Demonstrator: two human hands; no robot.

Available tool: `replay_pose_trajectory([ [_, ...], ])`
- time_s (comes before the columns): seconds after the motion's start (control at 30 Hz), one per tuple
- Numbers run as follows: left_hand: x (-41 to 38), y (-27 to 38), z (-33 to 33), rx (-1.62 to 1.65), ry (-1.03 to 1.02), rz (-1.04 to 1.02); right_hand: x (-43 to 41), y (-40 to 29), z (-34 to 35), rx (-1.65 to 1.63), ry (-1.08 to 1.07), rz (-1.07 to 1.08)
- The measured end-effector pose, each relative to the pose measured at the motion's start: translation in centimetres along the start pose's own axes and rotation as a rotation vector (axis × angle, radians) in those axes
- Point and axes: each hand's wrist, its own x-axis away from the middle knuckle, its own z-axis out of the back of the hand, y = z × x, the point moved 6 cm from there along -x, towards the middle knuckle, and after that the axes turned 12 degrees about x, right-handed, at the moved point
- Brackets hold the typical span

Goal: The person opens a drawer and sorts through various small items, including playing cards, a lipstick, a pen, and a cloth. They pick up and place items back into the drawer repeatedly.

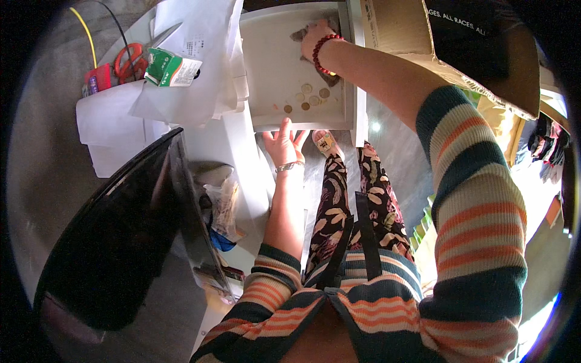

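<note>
A pulled-out white drawer (268,59) lies in front of me, with several coins (313,100) loose on its floor near the closest corner. Inside it, at the far right, my right hand (316,38) is closed over a dark greyish cloth (332,80). Part of the cloth sticks out below the wrist, which wears a red bead bracelet (320,52). My left hand (284,144) grips the drawer's near edge, thumb up on the rim and fingers partly hidden under it.
Left of the drawer, papers (190,90), a green-and-white carton (170,68) and orange-handled scissors (129,61) lie on a white surface. A dark monitor (122,236) stands nearer. An open cardboard box (399,27) sits close to my right arm. A clear plastic bag (224,204) lies behind the monitor.
</note>
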Motion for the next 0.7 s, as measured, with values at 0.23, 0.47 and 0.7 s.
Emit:
replay_pose_trajectory([
  [0.23,-0.2,-0.1,0.5,-0.011,-0.008,0.014,3.3,-4.1,2.5,-0.460,0.018,0.322],
  [0.47,-0.2,0.0,0.2,-0.043,-0.038,0.008,-0.7,-2.9,3.6,-0.812,0.417,-0.426],
  [0.7,-0.6,-0.5,1.1,-0.049,-0.046,0.012,-6.5,-9.1,7.8,-0.644,0.592,-0.093],
])
